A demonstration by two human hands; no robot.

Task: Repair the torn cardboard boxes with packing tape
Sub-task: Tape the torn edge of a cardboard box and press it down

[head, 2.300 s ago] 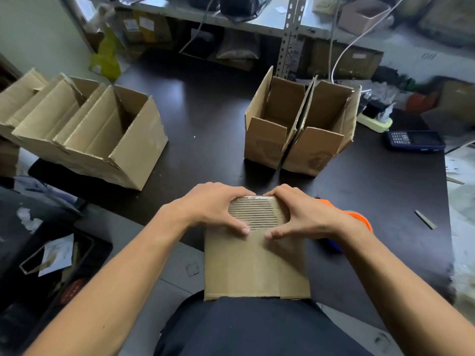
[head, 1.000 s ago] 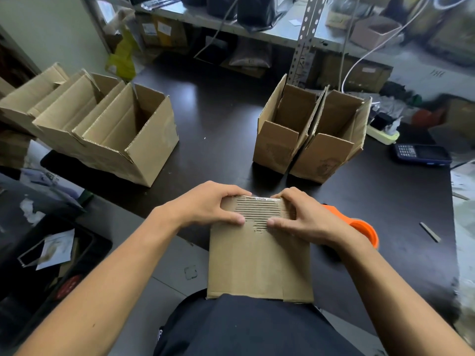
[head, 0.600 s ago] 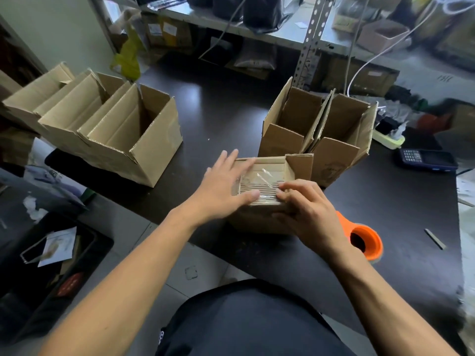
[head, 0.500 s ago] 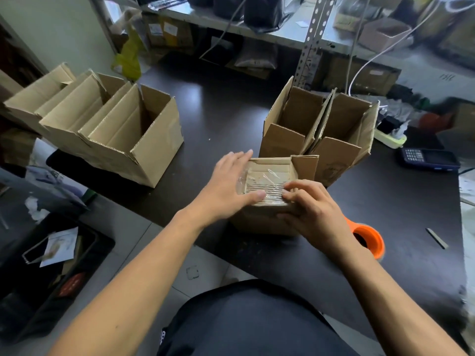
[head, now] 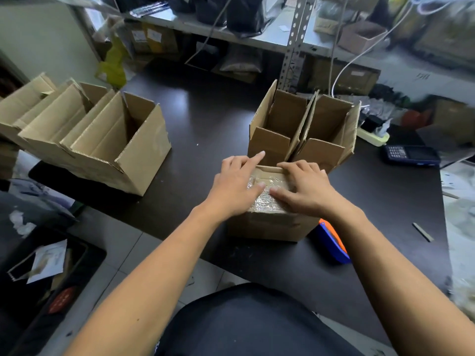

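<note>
No label or writing is legible. On the dark table the small box now stands before two open boxes, no longer held against the body. Left hand and right hand lie flat, fingers spread, pressing shiny tape on top, gripping nothing. The orange-blue tape dispenser lies just right.

You can't read any words here. The white labels on the shelf boxes are too blurry, and the keys of the dark calculator are too small.
</note>
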